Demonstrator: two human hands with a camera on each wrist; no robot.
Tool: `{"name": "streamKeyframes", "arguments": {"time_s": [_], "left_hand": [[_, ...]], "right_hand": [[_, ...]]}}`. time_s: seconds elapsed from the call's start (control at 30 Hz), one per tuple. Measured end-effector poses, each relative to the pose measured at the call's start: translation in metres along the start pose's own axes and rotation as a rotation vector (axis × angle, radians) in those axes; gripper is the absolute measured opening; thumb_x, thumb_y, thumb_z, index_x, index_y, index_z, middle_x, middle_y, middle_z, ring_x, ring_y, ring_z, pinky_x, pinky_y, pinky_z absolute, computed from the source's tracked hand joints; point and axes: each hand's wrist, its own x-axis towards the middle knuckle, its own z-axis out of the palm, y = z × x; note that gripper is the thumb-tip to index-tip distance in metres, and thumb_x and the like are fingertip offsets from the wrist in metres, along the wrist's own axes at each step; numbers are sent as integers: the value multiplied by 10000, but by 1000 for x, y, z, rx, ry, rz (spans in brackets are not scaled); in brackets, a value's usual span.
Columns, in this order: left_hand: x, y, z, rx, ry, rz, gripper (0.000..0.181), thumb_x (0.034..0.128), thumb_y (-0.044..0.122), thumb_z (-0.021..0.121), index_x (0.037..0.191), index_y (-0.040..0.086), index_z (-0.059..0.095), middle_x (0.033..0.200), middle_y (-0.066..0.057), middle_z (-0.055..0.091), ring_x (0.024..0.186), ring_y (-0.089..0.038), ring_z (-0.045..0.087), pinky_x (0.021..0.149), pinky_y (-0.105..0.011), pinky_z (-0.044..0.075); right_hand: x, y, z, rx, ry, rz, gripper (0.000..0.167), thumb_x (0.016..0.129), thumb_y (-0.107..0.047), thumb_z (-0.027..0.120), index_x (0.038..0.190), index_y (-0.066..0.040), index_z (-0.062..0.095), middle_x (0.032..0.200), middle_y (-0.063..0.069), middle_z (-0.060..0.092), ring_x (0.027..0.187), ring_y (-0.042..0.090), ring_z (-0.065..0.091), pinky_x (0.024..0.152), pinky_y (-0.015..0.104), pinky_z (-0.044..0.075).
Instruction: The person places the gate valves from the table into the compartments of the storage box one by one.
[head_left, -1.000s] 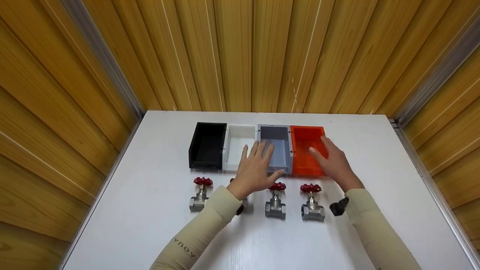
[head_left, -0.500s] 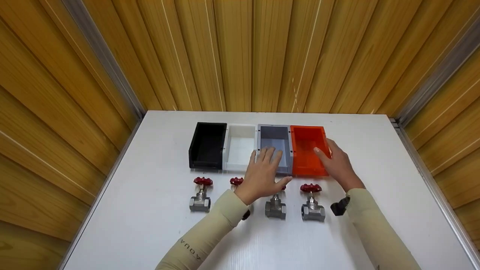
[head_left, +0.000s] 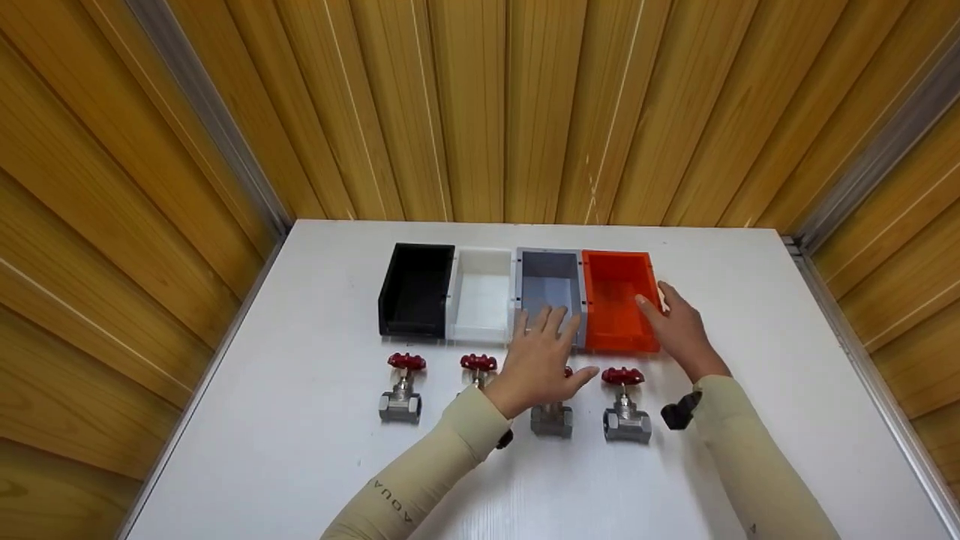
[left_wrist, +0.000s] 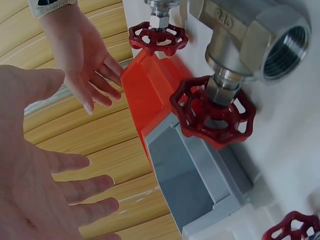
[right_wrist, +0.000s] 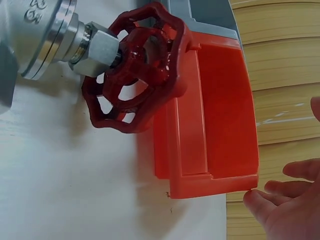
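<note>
Location type: a small enclosed work booth, workshop-like in character; the exact facility cannot be determined. Ribbed wood-grain panels (head_left: pixel 540 112) form the walls on three sides, with grey metal profiles (head_left: pixel 208 112) at the corners. The white desk (head_left: pixel 285 435) between them carries open-fronted parts bins (head_left: pixel 516 285) and metal valves (head_left: pixel 626 425) with red handwheels (head_left: pixel 623 376).

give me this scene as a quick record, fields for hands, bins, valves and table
left hand: left hand, fingers spread, nothing held, near the grey bin
right hand: right hand, at the right side of the orange bin; contact unclear
bins: black bin, white bin, grey, orange, left to right in a row
valves: four metal valves with red wheels, lined up in front of the bins
table: white table
</note>
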Motion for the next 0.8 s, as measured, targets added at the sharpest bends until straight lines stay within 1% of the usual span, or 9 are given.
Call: {"name": "streamKeyframes", "arguments": {"time_s": [0.07,0.2,0.27,0.37,0.5,0.63,0.8], "left_hand": [[0,2,2,-2,-5,5,803,902,682,398,1533,205,259,1555,-55,342,1445,-278,319,1173,-572,215],[0,7,5,2,-16,15,810,899,678,410,1537,210,237,1550,-49,347,1440,-270,326,1174,-563,221],[-1,8,6,6,-22,20,808,903,676,405,1538,208,233,1551,-46,343,1441,-267,324,1177,-558,220],[-2,11,8,-1,-30,23,802,907,671,401,1539,206,236,1558,-46,336,1450,-264,313,1184,-545,213],[-4,14,10,-17,-40,27,794,910,669,398,1537,209,243,1562,-44,334,1454,-260,306,1190,-529,213],[-4,18,14,-19,-39,48,787,916,668,389,1532,197,257,1552,-48,351,1446,-267,321,1188,-512,234],[-2,22,18,-26,-26,87,779,920,646,411,1525,175,281,1531,-63,377,1433,-277,343,1193,-464,250]], "right_hand": [[1,2,-1,18,-14,21,994,876,-743,361,1563,-103,32,1605,227,115,1447,450,210,1139,584,258],[4,5,-2,71,-27,55,995,870,-758,347,1565,-122,27,1611,208,111,1470,407,182,1157,576,236],[5,6,-2,99,-26,61,978,878,-747,351,1565,-128,33,1617,185,113,1477,385,181,1167,563,229],[6,8,-2,126,-22,48,926,916,-688,361,1562,-100,53,1620,172,112,1476,377,189,1179,534,226],[9,11,-1,140,-14,41,856,960,-608,364,1557,-70,67,1617,173,123,1472,375,201,1189,508,224],[12,13,0,143,-14,60,812,981,-552,369,1557,-73,56,1615,176,136,1472,371,207,1182,499,246],[18,16,0,104,-12,59,748,1006,-460,387,1547,-33,96,1578,227,217,1450,376,261,1162,487,291]]}}
